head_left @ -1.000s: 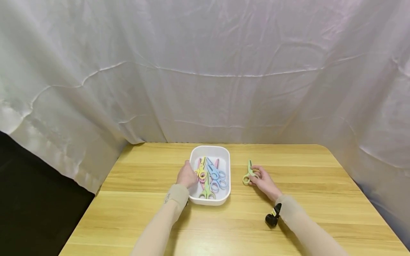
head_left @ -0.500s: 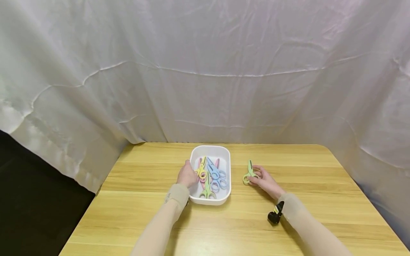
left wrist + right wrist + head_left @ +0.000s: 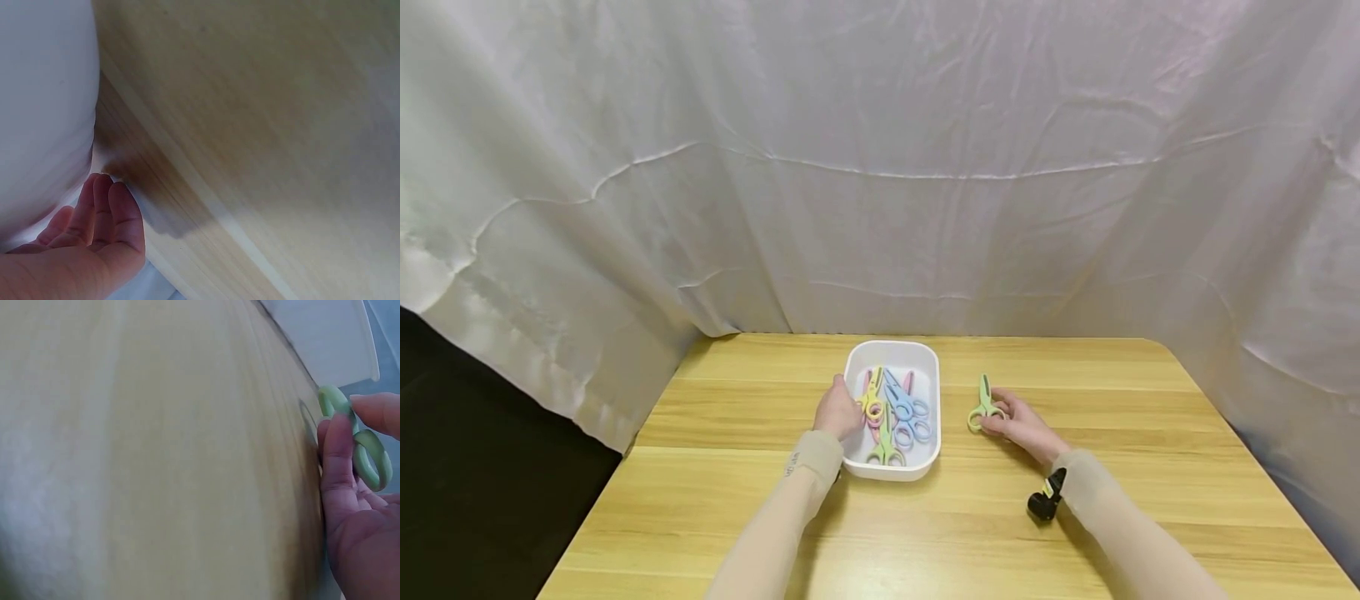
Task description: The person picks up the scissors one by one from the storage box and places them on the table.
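Note:
My left hand (image 3: 838,410) holds the left wall of a white plastic tray (image 3: 891,473). In the left wrist view its bent fingers (image 3: 125,215) lie against the tray's outer side. Inside the tray are several pairs of scissors: yellow ones (image 3: 872,398), blue ones (image 3: 904,407), green ones (image 3: 884,446) and partly covered pink ones (image 3: 908,383). To the right of the tray, my right hand (image 3: 1018,425) pinches another pair of green scissors (image 3: 985,393) between thumb and fingers at the handle loops. Their blades point away from me; both loops (image 3: 371,450) show in the right wrist view.
The tray and scissors are on a light wooden table (image 3: 940,542). A pale curtain (image 3: 880,233) hangs behind the table and along its sides. A black surface (image 3: 482,467) is at the far left. A small black camera (image 3: 1042,506) hangs at my right wrist.
My right wrist has shifted very slightly outward and away, while its fingers keep their pinch on the green scissors. The left hand and the tray have stayed in place.

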The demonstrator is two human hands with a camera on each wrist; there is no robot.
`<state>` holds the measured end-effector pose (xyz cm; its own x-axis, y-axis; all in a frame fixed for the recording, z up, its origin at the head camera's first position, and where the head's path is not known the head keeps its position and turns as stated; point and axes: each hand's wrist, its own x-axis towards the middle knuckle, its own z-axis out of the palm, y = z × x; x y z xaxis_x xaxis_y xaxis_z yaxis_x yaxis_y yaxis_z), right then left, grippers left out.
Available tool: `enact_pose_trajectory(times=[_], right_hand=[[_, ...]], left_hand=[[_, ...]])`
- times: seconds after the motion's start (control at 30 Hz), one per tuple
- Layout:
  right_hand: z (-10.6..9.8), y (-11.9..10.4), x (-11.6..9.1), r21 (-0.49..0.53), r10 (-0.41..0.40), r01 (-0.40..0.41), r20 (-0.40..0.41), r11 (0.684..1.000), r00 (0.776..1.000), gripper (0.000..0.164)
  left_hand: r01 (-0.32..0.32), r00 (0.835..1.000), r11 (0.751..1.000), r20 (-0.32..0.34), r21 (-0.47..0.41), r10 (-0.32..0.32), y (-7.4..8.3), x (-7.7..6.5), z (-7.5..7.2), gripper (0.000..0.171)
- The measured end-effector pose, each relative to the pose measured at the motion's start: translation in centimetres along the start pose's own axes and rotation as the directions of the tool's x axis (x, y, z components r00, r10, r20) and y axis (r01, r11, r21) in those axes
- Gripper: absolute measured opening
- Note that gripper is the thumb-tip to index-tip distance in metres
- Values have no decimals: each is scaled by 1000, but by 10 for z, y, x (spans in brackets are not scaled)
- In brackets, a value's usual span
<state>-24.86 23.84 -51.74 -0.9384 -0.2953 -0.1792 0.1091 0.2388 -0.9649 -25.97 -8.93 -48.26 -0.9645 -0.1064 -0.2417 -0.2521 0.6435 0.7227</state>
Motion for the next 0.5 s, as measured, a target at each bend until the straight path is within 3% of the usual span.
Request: enact_pose_trajectory(times=[0.23,0.5], right_hand=[[1,-7,-2,-36,12,-12,18,999,1000,83],[6,-12,-5,-104,12,-14,-20,995,1000,79]], left_hand=[[-3,1000,1000,-5,0,3,1,-1,-3,80],[-12,1000,1000,-3,-4,12,1,-2,-2,81]])
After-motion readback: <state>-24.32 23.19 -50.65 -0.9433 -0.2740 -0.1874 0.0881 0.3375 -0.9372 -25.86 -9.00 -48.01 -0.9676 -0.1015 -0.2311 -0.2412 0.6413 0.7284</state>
